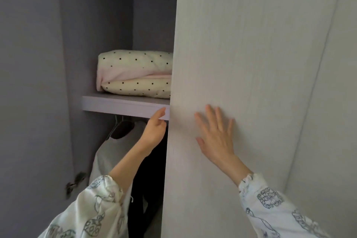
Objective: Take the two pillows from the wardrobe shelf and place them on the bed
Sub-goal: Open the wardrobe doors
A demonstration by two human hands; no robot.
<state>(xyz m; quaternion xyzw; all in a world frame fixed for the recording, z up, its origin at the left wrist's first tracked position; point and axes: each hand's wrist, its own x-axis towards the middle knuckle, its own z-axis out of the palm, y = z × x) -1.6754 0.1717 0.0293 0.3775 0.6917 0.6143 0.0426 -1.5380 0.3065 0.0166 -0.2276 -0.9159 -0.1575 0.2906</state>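
Two cream pillows with black dots lie stacked on the wardrobe shelf [123,104], the upper pillow [135,62] on the lower pillow [139,87]. Their right ends are hidden behind the pale right wardrobe door [251,54]. My left hand [154,128] is just under the shelf at this door's left edge, its fingers hooked round the edge and partly hidden by it. My right hand [216,135] rests flat on the door's face with fingers spread. The bed is out of view.
Below the shelf hang clothes on hangers, a light grey garment [108,156] and a dark one [148,189]. The left wardrobe door [29,83] stands swung open at the left, with a metal hinge [75,182] low on the inner side wall.
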